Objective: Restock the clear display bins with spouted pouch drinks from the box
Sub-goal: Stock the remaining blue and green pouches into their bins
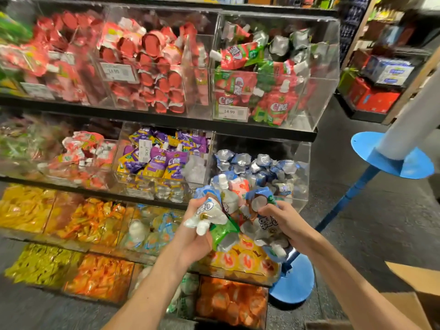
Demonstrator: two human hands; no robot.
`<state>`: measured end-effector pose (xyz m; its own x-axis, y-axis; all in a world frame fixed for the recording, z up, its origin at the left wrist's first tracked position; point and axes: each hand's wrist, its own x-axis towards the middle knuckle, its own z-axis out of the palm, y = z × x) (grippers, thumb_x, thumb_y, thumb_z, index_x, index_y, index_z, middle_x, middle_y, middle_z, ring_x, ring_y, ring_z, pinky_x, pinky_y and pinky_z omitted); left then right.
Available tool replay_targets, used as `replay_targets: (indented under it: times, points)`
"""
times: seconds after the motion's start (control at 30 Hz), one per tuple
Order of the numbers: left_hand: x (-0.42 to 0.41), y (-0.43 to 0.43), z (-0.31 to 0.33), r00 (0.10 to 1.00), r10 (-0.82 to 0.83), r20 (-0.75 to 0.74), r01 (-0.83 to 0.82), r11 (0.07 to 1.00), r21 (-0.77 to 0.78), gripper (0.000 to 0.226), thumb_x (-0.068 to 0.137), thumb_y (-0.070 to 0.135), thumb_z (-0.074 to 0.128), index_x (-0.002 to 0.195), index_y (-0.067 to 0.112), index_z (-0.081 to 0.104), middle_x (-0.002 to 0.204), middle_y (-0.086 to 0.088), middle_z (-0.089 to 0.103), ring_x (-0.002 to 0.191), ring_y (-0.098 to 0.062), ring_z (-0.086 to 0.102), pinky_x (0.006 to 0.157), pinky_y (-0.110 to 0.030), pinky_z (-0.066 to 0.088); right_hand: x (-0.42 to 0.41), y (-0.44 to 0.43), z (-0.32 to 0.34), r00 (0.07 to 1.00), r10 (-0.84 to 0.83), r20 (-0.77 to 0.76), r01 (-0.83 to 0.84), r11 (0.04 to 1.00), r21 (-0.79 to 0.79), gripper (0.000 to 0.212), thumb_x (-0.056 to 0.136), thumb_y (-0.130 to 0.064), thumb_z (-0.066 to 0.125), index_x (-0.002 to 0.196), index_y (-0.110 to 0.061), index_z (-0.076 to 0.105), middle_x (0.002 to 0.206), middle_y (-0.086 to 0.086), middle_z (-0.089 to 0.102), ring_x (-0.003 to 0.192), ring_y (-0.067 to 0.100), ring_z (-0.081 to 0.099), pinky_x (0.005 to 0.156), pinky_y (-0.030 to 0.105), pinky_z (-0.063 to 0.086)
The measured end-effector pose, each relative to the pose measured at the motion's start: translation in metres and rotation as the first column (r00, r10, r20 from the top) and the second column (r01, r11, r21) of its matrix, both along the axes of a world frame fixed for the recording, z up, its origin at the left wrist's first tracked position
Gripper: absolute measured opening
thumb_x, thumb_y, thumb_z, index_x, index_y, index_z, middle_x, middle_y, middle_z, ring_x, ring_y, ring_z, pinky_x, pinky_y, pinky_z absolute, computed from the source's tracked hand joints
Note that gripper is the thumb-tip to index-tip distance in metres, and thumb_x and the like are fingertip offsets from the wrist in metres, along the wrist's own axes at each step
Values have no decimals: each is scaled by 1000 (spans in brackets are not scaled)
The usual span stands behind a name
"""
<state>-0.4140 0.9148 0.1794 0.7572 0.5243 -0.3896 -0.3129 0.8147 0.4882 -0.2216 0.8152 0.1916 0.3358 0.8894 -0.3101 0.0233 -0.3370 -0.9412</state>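
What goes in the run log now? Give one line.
step: pouches held before bin | left hand: grips pouches | right hand: grips pouches | bin: partly filled | box: lower right

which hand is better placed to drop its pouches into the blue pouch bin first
Right, probably: the right hand grips its pouches directly in front of the blue pouch bin, while the left hand holds its bunch further left.

Bright even store light; motion blur and wide-angle bending toward edges.
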Motion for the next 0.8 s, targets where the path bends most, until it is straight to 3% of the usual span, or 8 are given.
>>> replay_targets:
  times: [0.07,0.2,0.37,0.47,0.57,0.63,0.7,0.8]
  points:
    - [1,9,-3,1000,7,25,-7,1000,-17,49,30,22,99,68,6,74,66,-7,69,58,-21,69,53,-28,57,-4,9,0,999,-50,-6,49,999,-23,57,59,-49,69,86,0,61,74,8,61,62,17,53,50,22,42]
    - [0,39,-13,998,64,1,-63,982,-179,38,87,40,62,80,5,72,74,-12,69,55,-24,67,43,-29,53,-9,25,-2,990,-131,-58,128,990,-50,56,59,-48,69,91,-2,58,79,8,59,69,20,53,53,24,43]
    - [-6,78,-19,990,71,120,-41,971,-236,47,97,37,46,69,9,73,68,-5,68,52,-17,66,43,-23,52,-16,36,-12,914,-329,-237,317,944,-86,42,75,-37,69,96,-1,63,89,15,63,82,30,56,70,38,44]
    - [-8,94,-24,975,-9,220,49,983,-176,15,69,22,71,67,7,73,67,-6,67,49,-18,64,42,-25,52,-21,41,-15,864,-356,-357,350,933,-84,38,70,-34,74,97,-8,69,88,14,67,71,28,63,63,34,52]
    - [-4,105,-32,957,-110,270,157,975,-160,48,33,8,98,72,8,71,67,-5,66,50,-17,63,45,-27,53,-23,41,-19,773,-397,-495,387,913,-128,26,53,-25,82,73,-9,78,78,12,71,59,25,67,59,33,56]
    - [2,106,-26,938,-246,246,273,959,-82,43,65,25,90,101,7,75,102,-8,73,87,-16,71,75,-27,57,-24,39,-19,747,-367,-554,392,917,-80,45,40,-29,91,78,-8,80,85,15,72,67,28,69,69,37,58]
    - [1,106,-25,940,-268,213,279,960,-20,38,96,29,57,129,8,61,131,-9,62,118,-20,60,98,-29,48,-23,36,-15,744,-350,-569,394,918,-49,56,39,-32,93,87,-6,79,92,16,71,74,29,70,77,40,56]
    - [7,109,-29,925,-322,203,352,926,-133,54,83,26,77,126,38,47,122,9,56,100,5,39,80,-13,40,-9,35,-12,740,-397,-543,449,892,-40,76,34,-33,97,99,-3,73,100,19,67,85,35,66,97,50,48]
